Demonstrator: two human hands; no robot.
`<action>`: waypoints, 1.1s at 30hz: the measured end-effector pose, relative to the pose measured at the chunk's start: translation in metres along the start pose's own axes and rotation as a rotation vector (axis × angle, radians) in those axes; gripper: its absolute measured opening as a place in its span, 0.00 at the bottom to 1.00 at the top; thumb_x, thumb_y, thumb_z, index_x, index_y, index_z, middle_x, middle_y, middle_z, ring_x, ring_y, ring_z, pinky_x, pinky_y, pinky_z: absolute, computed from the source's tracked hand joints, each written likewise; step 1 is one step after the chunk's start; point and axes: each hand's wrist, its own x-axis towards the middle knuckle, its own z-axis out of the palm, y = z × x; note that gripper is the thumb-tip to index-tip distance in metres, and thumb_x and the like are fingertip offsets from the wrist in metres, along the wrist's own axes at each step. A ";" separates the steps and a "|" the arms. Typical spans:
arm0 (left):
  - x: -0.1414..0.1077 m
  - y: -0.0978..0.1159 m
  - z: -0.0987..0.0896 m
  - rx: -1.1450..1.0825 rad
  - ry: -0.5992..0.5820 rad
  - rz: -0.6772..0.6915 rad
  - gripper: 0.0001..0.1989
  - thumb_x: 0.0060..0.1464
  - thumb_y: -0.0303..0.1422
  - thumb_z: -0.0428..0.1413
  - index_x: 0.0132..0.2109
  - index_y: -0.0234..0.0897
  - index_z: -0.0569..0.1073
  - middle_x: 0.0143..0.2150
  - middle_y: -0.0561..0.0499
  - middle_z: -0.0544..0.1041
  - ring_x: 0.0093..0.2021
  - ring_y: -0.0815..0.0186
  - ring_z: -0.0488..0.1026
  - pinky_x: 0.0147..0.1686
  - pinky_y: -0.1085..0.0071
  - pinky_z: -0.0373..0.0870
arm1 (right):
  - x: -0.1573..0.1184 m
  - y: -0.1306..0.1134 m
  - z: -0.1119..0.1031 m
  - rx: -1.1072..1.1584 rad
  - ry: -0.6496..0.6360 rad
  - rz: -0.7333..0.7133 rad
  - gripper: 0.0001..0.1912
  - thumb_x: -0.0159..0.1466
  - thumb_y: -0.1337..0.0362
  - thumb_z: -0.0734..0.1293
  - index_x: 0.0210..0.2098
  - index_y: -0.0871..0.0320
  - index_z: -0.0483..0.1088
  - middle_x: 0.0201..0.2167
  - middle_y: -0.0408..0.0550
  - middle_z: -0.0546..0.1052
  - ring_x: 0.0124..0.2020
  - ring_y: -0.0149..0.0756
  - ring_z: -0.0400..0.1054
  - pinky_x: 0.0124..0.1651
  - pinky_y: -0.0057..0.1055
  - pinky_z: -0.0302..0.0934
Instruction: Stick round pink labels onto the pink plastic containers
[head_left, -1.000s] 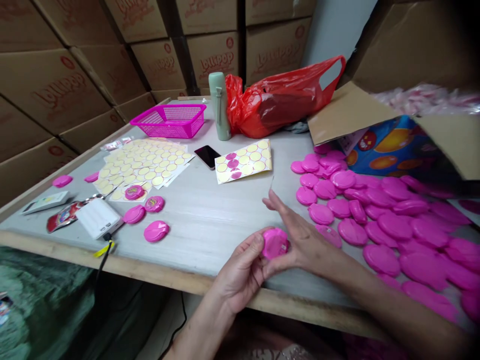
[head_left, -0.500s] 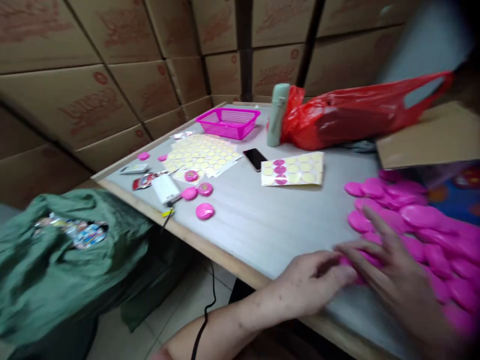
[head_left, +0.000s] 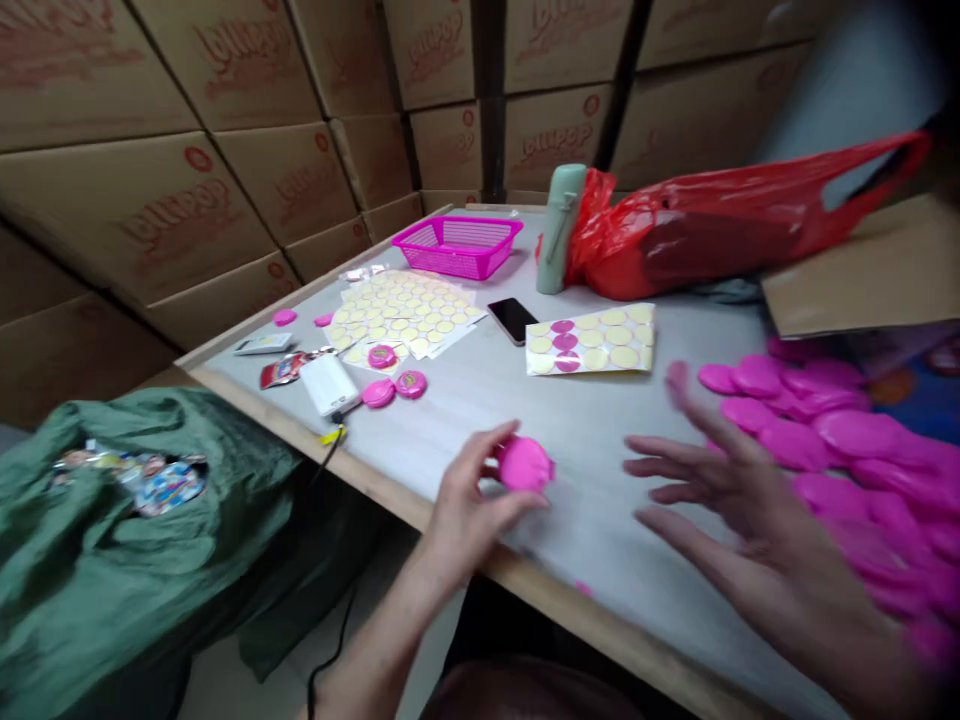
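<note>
Between the thumb and fingers of my left hand (head_left: pixel 472 500) is a round pink case (head_left: pixel 525 465), held just over the table near its front edge. My right hand (head_left: pixel 750 520) is slightly blurred, its fingers spread and holding nothing, beside a large pile of pink cases (head_left: pixel 862 440) at the right. A sheet of round stickers (head_left: pixel 596 340), mostly pale yellow with a column of pink ones, lies past my hands. Left of it, a pink case with a printed sticker (head_left: pixel 411 384) rests next to a plain pink case (head_left: pixel 378 393).
A white power bank (head_left: pixel 330 385) with a cable sits near the left edge. Behind are a dark phone (head_left: pixel 512 320), a pink basket (head_left: pixel 459 246), a green flask (head_left: pixel 561 230) and a red bag (head_left: pixel 690 235). A green sack (head_left: pixel 135 560) stands at the left.
My left hand has moved left from the pile and now holds a pink case. My right hand has opened away from it. The single case near the table's middle-left is gone from its spot.
</note>
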 end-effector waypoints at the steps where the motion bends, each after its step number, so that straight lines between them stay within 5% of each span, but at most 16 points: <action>1: -0.010 0.006 0.021 -0.179 -0.063 -0.039 0.32 0.44 0.34 0.71 0.58 0.43 0.75 0.56 0.44 0.77 0.51 0.56 0.75 0.48 0.66 0.71 | 0.001 -0.004 0.006 0.044 -0.016 0.003 0.41 0.63 0.59 0.73 0.70 0.41 0.53 0.53 0.50 0.78 0.46 0.44 0.77 0.40 0.38 0.75; 6: -0.035 0.020 0.086 -0.778 -0.252 -0.376 0.26 0.49 0.39 0.69 0.54 0.37 0.74 0.46 0.44 0.80 0.37 0.64 0.75 0.37 0.69 0.71 | 0.000 -0.008 0.003 0.202 -0.053 0.116 0.36 0.64 0.61 0.73 0.67 0.42 0.56 0.40 0.41 0.82 0.34 0.33 0.77 0.41 0.33 0.75; 10: -0.032 0.021 0.096 -0.787 -0.177 -0.367 0.29 0.39 0.31 0.74 0.49 0.38 0.73 0.37 0.50 0.80 0.34 0.68 0.75 0.36 0.74 0.68 | -0.001 -0.005 -0.013 0.266 -0.095 0.198 0.37 0.62 0.62 0.75 0.66 0.43 0.58 0.38 0.40 0.82 0.36 0.34 0.78 0.44 0.35 0.75; 12: -0.029 0.023 0.093 -0.830 -0.218 -0.374 0.26 0.43 0.35 0.73 0.48 0.38 0.72 0.38 0.50 0.80 0.35 0.67 0.76 0.35 0.74 0.70 | 0.002 -0.006 -0.021 0.307 -0.099 0.181 0.37 0.61 0.64 0.75 0.66 0.43 0.59 0.36 0.39 0.82 0.38 0.35 0.79 0.48 0.36 0.75; 16: -0.024 0.025 0.082 -1.100 -0.641 -0.619 0.27 0.60 0.54 0.55 0.51 0.34 0.72 0.42 0.41 0.80 0.36 0.60 0.81 0.33 0.70 0.76 | 0.007 -0.008 -0.035 0.450 -0.185 0.245 0.40 0.60 0.67 0.76 0.66 0.38 0.59 0.34 0.38 0.82 0.36 0.36 0.80 0.40 0.34 0.76; 18: -0.024 0.024 0.080 -1.206 -0.855 -0.733 0.29 0.62 0.53 0.52 0.55 0.31 0.71 0.46 0.37 0.80 0.40 0.56 0.82 0.33 0.72 0.76 | 0.008 -0.006 -0.039 0.526 -0.256 0.296 0.42 0.58 0.66 0.77 0.66 0.37 0.60 0.32 0.38 0.82 0.31 0.36 0.79 0.32 0.31 0.75; 20: -0.026 0.023 0.079 -1.269 -0.939 -0.753 0.26 0.62 0.50 0.54 0.56 0.33 0.71 0.49 0.36 0.79 0.44 0.55 0.82 0.34 0.73 0.76 | 0.008 -0.003 -0.040 0.584 -0.312 0.331 0.43 0.56 0.64 0.78 0.66 0.37 0.59 0.32 0.38 0.81 0.29 0.36 0.78 0.29 0.30 0.73; 24: -0.027 0.021 0.081 -1.289 -0.821 -0.653 0.25 0.55 0.42 0.64 0.54 0.35 0.70 0.51 0.38 0.78 0.47 0.52 0.81 0.40 0.68 0.78 | 0.012 0.006 -0.040 0.596 -0.365 0.332 0.43 0.58 0.62 0.77 0.68 0.38 0.57 0.38 0.42 0.83 0.35 0.38 0.79 0.37 0.35 0.75; 28: -0.017 0.019 0.083 -1.283 -0.460 -0.663 0.21 0.58 0.35 0.63 0.55 0.30 0.69 0.53 0.37 0.77 0.50 0.55 0.80 0.51 0.66 0.76 | 0.020 0.010 -0.040 0.414 -0.076 0.212 0.25 0.59 0.63 0.76 0.55 0.42 0.70 0.59 0.43 0.76 0.59 0.41 0.71 0.59 0.42 0.68; 30: -0.012 0.019 0.084 -1.307 -0.358 -0.723 0.19 0.62 0.34 0.59 0.55 0.27 0.69 0.52 0.36 0.77 0.49 0.55 0.80 0.51 0.66 0.76 | 0.022 0.009 -0.039 0.338 0.076 0.209 0.16 0.60 0.61 0.76 0.47 0.44 0.74 0.55 0.44 0.78 0.58 0.42 0.72 0.59 0.44 0.67; 33: -0.008 0.018 0.086 -1.348 -0.284 -0.780 0.14 0.66 0.33 0.54 0.53 0.25 0.70 0.52 0.35 0.77 0.49 0.55 0.80 0.50 0.64 0.77 | 0.019 0.007 -0.035 0.322 0.072 0.283 0.11 0.59 0.57 0.76 0.41 0.45 0.75 0.41 0.44 0.83 0.46 0.44 0.78 0.52 0.45 0.72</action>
